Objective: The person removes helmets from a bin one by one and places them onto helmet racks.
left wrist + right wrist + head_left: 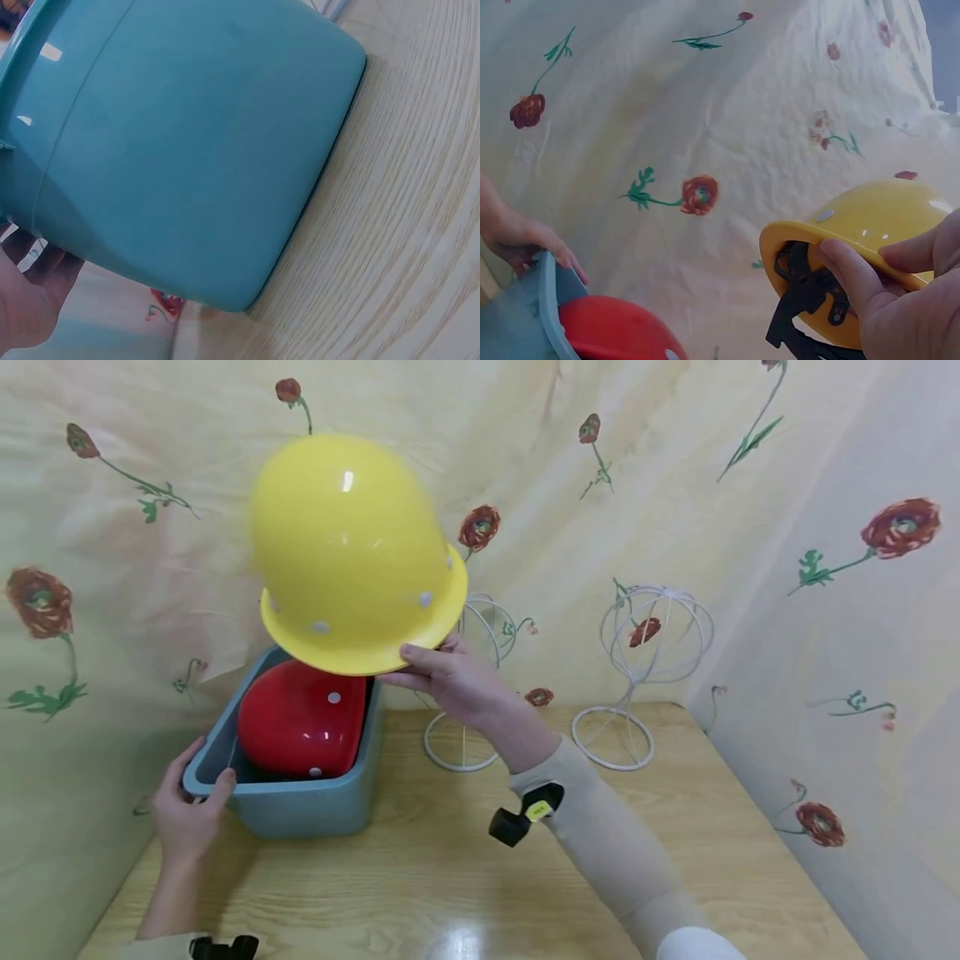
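Note:
A yellow hard hat [345, 543] is up in the air, its brim pinched by my right hand [465, 681] between thumb and fingers. Black straps [810, 292] show under its shell in the right wrist view. Below and partly behind it, a red hard hat [300, 718] lies tilted inside a blue plastic bin [303, 810]. My left hand [187, 810] grips the bin's near left corner, thumb over the rim. In the left wrist view the bin's outer wall [202, 150] fills most of the picture, with part of the left hand [34, 300] at its edge.
Two white wire stands with round cage tops are on the wooden table [450, 860]: the right stand [630, 685] in full view, the left stand [461, 768] partly behind my right arm. Flower-patterned cloth [540, 460] hangs behind and on both sides.

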### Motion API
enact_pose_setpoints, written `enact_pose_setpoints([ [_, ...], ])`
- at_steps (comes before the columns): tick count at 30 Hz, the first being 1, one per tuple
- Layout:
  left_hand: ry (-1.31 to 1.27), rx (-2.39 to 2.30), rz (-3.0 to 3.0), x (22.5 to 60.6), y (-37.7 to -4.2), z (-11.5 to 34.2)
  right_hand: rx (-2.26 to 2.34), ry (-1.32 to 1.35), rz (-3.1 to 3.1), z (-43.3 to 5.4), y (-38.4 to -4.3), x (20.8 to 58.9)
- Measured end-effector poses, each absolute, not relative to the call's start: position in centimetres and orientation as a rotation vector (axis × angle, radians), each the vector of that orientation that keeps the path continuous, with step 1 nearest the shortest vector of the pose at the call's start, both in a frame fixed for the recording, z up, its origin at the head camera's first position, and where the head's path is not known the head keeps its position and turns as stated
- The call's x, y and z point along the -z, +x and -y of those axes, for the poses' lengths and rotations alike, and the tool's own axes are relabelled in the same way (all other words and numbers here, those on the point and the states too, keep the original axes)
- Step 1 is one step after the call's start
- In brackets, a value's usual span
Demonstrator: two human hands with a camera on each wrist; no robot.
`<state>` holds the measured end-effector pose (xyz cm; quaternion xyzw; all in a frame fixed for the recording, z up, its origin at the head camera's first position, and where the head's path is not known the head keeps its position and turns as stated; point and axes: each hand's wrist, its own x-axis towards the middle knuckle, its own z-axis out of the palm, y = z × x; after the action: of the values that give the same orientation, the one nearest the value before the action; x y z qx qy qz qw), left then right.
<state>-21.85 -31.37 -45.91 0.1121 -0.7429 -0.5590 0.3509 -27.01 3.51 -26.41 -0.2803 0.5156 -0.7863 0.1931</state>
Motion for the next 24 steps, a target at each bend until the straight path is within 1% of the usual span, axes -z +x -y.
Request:
enact_pose_setpoints([
  [7,0.288,1.543,1.844,46.1,-22.2,31.1,2.241,-0.853,-1.521,-8.4,-27.2,26.5],
  [19,0.333,1.557,1.859,46.2,-21.9,31.3,2.396,-0.809,-1.469,-13.9,-27.2,26.5],
  [24,0.338,1.532,1.884,46.2,-22.0,31.2,2.452,-0.885,-1.445,-16.3,-27.1,26.3],
])
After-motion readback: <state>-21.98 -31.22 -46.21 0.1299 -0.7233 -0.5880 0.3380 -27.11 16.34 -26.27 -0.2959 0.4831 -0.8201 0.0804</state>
